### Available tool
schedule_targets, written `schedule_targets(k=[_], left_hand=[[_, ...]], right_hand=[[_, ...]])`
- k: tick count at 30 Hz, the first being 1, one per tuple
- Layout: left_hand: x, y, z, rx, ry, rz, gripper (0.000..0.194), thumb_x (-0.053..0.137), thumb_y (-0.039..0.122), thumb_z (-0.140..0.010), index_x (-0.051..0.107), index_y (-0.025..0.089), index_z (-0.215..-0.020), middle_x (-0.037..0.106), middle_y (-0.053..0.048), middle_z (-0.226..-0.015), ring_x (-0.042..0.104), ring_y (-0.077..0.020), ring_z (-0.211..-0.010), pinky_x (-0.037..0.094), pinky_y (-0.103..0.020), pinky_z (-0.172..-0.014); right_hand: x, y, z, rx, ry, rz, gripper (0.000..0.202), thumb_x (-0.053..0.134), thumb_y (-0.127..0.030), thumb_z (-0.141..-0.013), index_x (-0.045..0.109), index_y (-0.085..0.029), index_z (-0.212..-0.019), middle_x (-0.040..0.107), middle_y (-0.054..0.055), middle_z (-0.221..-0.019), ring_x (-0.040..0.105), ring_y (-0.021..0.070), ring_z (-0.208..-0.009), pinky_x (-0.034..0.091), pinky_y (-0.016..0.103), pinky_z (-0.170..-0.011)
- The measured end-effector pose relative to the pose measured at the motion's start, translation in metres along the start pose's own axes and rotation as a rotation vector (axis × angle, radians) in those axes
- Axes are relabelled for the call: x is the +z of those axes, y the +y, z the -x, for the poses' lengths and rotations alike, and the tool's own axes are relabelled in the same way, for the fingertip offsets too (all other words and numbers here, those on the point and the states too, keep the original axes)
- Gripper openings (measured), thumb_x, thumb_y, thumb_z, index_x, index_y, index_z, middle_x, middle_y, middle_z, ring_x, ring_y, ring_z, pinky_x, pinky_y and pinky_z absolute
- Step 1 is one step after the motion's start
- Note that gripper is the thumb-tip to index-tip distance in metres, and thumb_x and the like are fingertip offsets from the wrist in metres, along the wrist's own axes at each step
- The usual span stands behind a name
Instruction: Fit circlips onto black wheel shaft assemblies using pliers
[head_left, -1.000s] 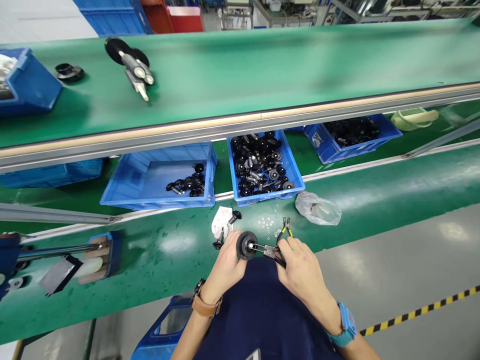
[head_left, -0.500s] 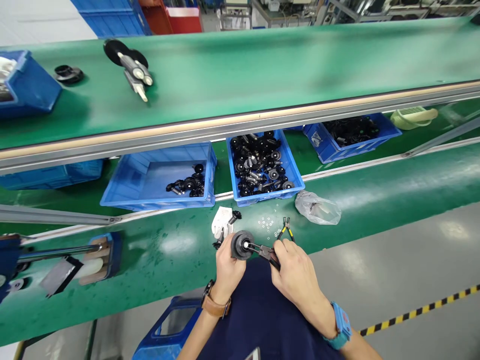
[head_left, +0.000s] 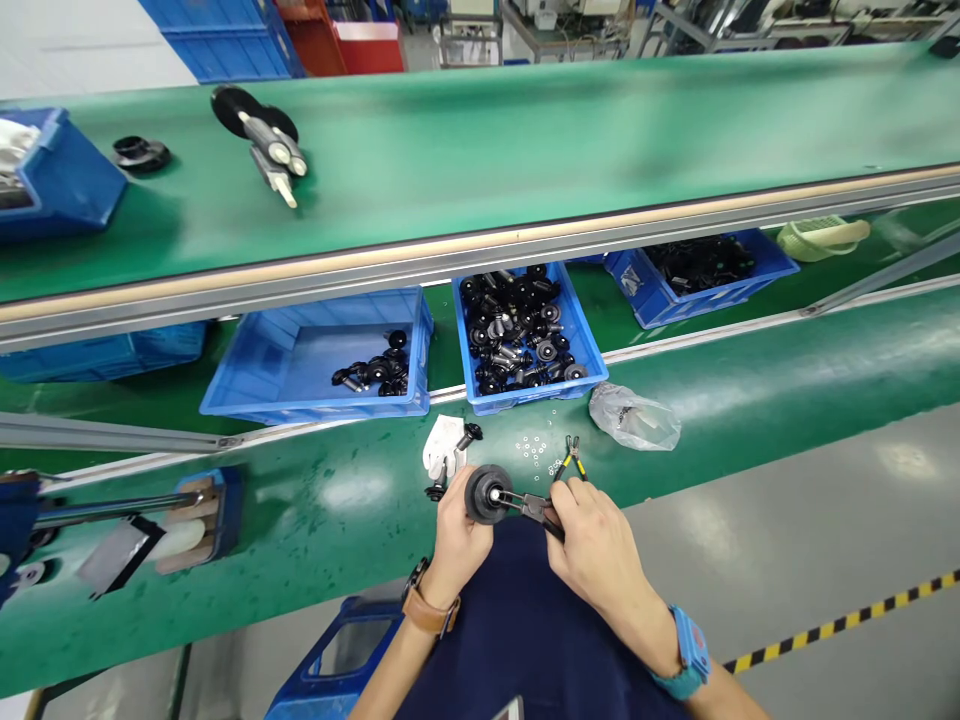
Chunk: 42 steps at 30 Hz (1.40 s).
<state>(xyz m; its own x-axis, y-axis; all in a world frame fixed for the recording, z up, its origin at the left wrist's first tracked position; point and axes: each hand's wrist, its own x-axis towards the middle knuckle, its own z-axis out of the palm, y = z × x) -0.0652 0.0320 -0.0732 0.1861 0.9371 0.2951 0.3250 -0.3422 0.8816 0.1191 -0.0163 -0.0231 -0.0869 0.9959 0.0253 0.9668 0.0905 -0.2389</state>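
My left hand [head_left: 459,535] is closed around a round black part [head_left: 486,494] with a pale pin at its centre. Closed on the dark handles of a pair of circlip pliers [head_left: 534,506], my right hand [head_left: 592,540] keeps their tips at that pin. Small white rings [head_left: 534,447] lie scattered on the green bench just beyond. Pliers with black and yellow handles [head_left: 572,457] rest near my right fingers. A white glove [head_left: 444,445] lies past my left hand, with black parts [head_left: 469,435] on and beside it.
A blue bin full of black parts [head_left: 459,335] stands ahead, beside a blue bin [head_left: 259,350] holding fewer. A plastic bag [head_left: 634,417] lies at right. Over the bins runs a green belt [head_left: 525,140] with a metal edge. A bench fixture [head_left: 217,515] stands at left.
The view has shifted very slightly. Both hands keep the same hold, and the plier tips stay at the pin of the black part.
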Motion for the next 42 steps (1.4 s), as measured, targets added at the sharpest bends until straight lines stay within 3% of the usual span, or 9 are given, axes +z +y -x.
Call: schedule_targets(k=[7, 11, 18, 26, 29, 31, 36, 42], left_hand=[[0.014, -0.002, 0.008, -0.056, 0.191, -0.077, 0.025, 0.050, 0.006, -0.085, 0.068, 0.018, -0.097, 0.070, -0.006, -0.091, 0.069, -0.0210, -0.085, 0.058, -0.034, -0.077], [0.015, -0.005, 0.009, -0.045, 0.232, -0.083, 0.025, 0.051, 0.006, -0.085, 0.068, 0.018, -0.099, 0.072, -0.006, -0.091, 0.070, -0.0207, -0.085, 0.059, -0.034, -0.078], [-0.006, -0.010, -0.004, 0.026, -0.103, 0.066, 0.009, 0.062, 0.015, -0.082, 0.069, 0.019, -0.087, 0.074, -0.006, -0.081, 0.071, -0.0205, -0.073, 0.058, -0.033, -0.069], [-0.013, -0.007, -0.008, -0.170, -0.344, 0.172, 0.004, 0.067, 0.017, -0.079, 0.063, 0.018, -0.081, 0.069, -0.004, -0.076, 0.064, -0.0171, -0.067, 0.054, -0.029, -0.066], [-0.012, -0.008, -0.006, -0.179, -0.394, 0.187, 0.011, 0.068, 0.016, -0.076, 0.058, 0.019, -0.075, 0.062, 0.001, -0.068, 0.058, -0.0139, -0.059, 0.048, -0.025, -0.058], [-0.009, -0.009, -0.004, -0.157, -0.354, 0.149, 0.014, 0.070, 0.015, -0.076, 0.057, 0.019, -0.072, 0.059, 0.003, -0.065, 0.055, -0.0120, -0.056, 0.044, -0.023, -0.056], [0.002, -0.007, 0.001, -0.131, -0.130, 0.063, 0.030, 0.072, 0.025, -0.088, 0.052, 0.020, -0.066, 0.052, 0.006, -0.058, 0.049, -0.0088, -0.049, 0.042, -0.022, -0.053], [0.008, -0.004, 0.001, -0.046, 0.028, -0.021, 0.029, 0.072, 0.025, -0.089, 0.054, 0.020, -0.068, 0.054, 0.007, -0.058, 0.049, -0.0084, -0.048, 0.044, -0.022, -0.055]], right_hand=[[0.008, -0.025, 0.010, 0.135, -0.025, -0.029, 0.013, 0.055, -0.012, -0.084, 0.049, -0.024, -0.086, 0.055, 0.001, -0.080, 0.052, 0.0204, -0.071, 0.032, 0.034, -0.067], [0.006, -0.022, 0.007, 0.120, -0.025, -0.015, 0.014, 0.055, -0.011, -0.083, 0.050, -0.024, -0.086, 0.055, 0.001, -0.080, 0.052, 0.0205, -0.071, 0.032, 0.034, -0.068], [-0.006, 0.003, -0.003, -0.043, -0.059, 0.018, 0.013, 0.056, -0.011, -0.085, 0.050, -0.023, -0.083, 0.055, 0.000, -0.078, 0.047, 0.0184, -0.070, 0.028, 0.034, -0.067], [-0.003, 0.006, -0.003, -0.078, -0.101, -0.001, 0.012, 0.055, -0.011, -0.084, 0.050, -0.022, -0.082, 0.055, 0.000, -0.077, 0.045, 0.0172, -0.068, 0.026, 0.033, -0.066], [-0.002, 0.008, -0.002, -0.103, -0.121, -0.006, 0.013, 0.055, -0.010, -0.080, 0.051, -0.022, -0.082, 0.056, 0.000, -0.077, 0.045, 0.0169, -0.067, 0.025, 0.033, -0.066], [-0.002, 0.009, -0.001, -0.101, -0.126, -0.007, 0.013, 0.055, -0.010, -0.079, 0.051, -0.022, -0.082, 0.056, 0.000, -0.077, 0.045, 0.0169, -0.067, 0.025, 0.033, -0.066], [-0.005, 0.004, 0.002, -0.064, -0.102, -0.011, 0.012, 0.056, -0.012, -0.081, 0.051, -0.023, -0.081, 0.056, -0.001, -0.075, 0.045, 0.0171, -0.065, 0.024, 0.033, -0.065], [-0.008, -0.003, 0.004, -0.030, -0.088, -0.005, 0.011, 0.057, -0.012, -0.079, 0.052, -0.023, -0.081, 0.057, 0.000, -0.075, 0.046, 0.0175, -0.066, 0.024, 0.034, -0.065]])
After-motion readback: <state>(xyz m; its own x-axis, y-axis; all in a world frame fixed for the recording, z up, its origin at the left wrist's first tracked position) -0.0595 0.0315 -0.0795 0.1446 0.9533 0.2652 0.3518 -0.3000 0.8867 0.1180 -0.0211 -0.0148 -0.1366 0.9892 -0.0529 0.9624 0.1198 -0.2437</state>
